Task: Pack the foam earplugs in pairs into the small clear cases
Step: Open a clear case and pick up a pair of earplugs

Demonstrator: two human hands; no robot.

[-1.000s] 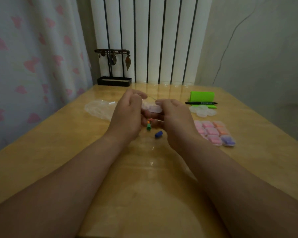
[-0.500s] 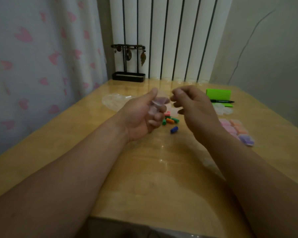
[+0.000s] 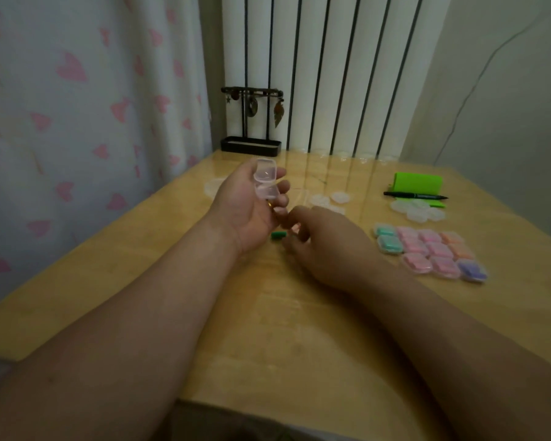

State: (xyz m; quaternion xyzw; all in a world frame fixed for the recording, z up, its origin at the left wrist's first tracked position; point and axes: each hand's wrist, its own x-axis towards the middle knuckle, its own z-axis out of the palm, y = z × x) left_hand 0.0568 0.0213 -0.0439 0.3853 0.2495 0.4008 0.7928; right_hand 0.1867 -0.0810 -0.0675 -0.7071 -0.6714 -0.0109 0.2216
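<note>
Head view: clear case [image 3: 265,179] in left hand [image 3: 248,207]; right hand [image 3: 326,246] beside.

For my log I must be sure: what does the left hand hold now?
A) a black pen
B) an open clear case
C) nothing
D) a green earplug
B: the left hand grips a clear case with its lid open; the pen lies on the table at the right.

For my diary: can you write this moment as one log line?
left hand: holds open clear case | right hand: by green earplug on table, grip unclear | packed cases: at right
</note>
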